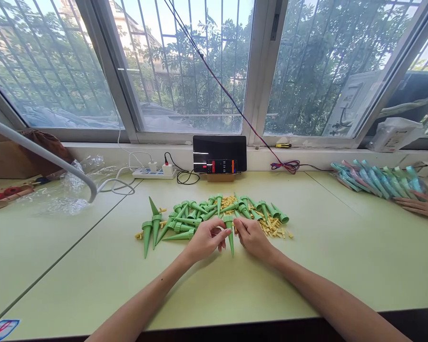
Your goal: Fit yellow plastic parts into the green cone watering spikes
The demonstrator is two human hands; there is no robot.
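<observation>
Between my two hands a green plastic plant-watering spike [230, 241] points down toward me, its capped end away. My left hand [205, 241] is closed, thumb and fingers gripping the spike from its left side. On the other side, my right hand [254, 238] is pinched close to the cap; its fingertips hide what they hold, if anything. Just beyond both hands lies a heap of similar green spikes [187, 221], many with caps on. Small yellow plastic pieces [271, 229] are scattered among them, thickest at the back and right.
A tablet [219, 145] leans against the sill behind a phone [221, 166]. To its left are a power strip [155, 172] and a white curved tube [43, 154]. At far right, another person's hand [419, 205] touches a row of wrapped packets [381, 179]. Coiled cable [287, 166] lies by the sill.
</observation>
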